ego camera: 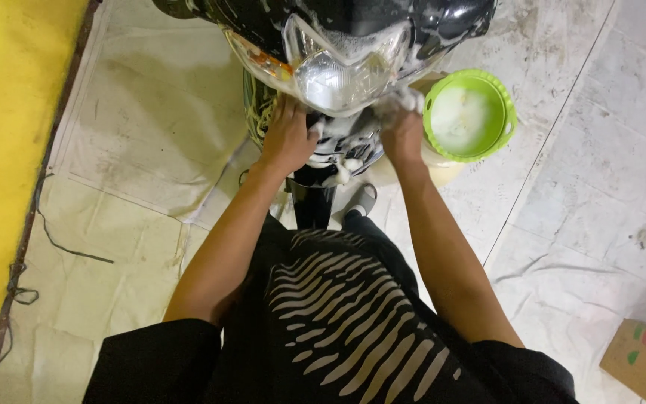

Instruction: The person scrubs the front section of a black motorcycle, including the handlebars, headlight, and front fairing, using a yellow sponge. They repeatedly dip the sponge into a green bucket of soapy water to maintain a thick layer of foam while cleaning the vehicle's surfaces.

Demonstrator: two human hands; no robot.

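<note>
— What have your hands got right now?

— My right hand is closed on a sudsy white sponge or rag, I can't tell which, pressed against the fairing just beside the headlight. My left hand lies open with its fingers spread on the panel under the lamp, holding nothing, only bracing

— And where's the motorcycle in all this?

— Right in front of me, nose towards me, foam all over the black bodywork and the lens. The front wheel sits between my knees

— What worries you?

— Slip, mostly. Everything under my palms is soapy, so I reckon the bracing hand could skate off the panel if I lean hard, and my knuckles would meet the fork or the fender

— Anything else?

— The green bucket of milky water stands just beside my right wrist, near the wheel. A wide stroke or an elbow swing could tip it across the tiles. And the floor sheet is wrinkled near my foot, so wet suds there may make me lose my footing
</note>
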